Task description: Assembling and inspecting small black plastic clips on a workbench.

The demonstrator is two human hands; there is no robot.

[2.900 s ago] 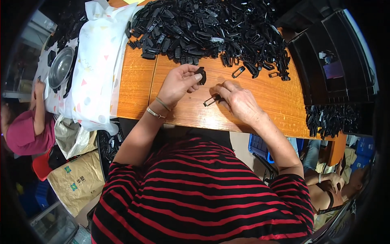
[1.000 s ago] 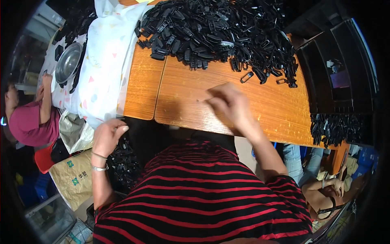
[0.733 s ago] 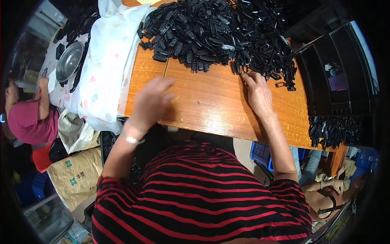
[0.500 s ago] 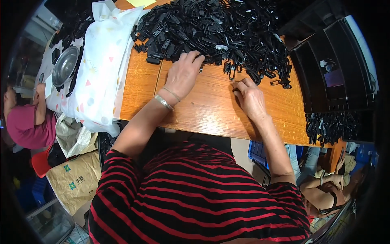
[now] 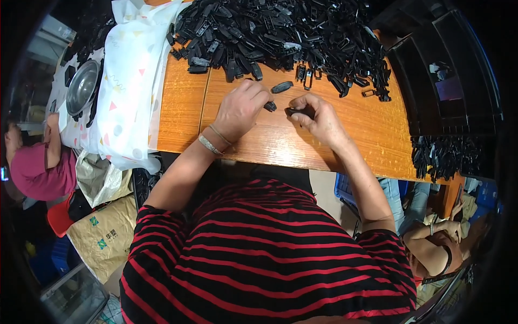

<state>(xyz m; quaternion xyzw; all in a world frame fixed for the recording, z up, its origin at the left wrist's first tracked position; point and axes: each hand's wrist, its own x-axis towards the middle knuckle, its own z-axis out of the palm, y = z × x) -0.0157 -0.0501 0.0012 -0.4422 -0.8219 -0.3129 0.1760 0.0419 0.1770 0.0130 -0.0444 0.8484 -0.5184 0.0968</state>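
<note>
My left hand (image 5: 240, 110) is closed above the wooden table (image 5: 259, 143), with a small black plastic piece (image 5: 270, 106) at its fingertips. Facing it across a narrow gap, my right hand (image 5: 322, 120) pinches another black plastic piece (image 5: 293, 112) between thumb and fingers. Both pieces are partly covered by the fingers, so their exact kind cannot be told. A loose oval black plastic part (image 5: 282, 87) lies on the wood just beyond the two hands. Farther back spreads a large heap of black plastic parts (image 5: 286, 40), some solid and oval, others open frames.
White patterned plastic sheeting (image 5: 129, 92) covers the left side, with a metal bowl (image 5: 83, 89) beyond it. A black box-like container (image 5: 448, 86) stands at right, above another pile of black parts (image 5: 436, 156). Other people sit at far left and lower right.
My left hand has drawn back from the heap's edge with a black piece. My right hand has moved slightly left and now pinches a piece. A loose oval part now lies between hands and heap.
</note>
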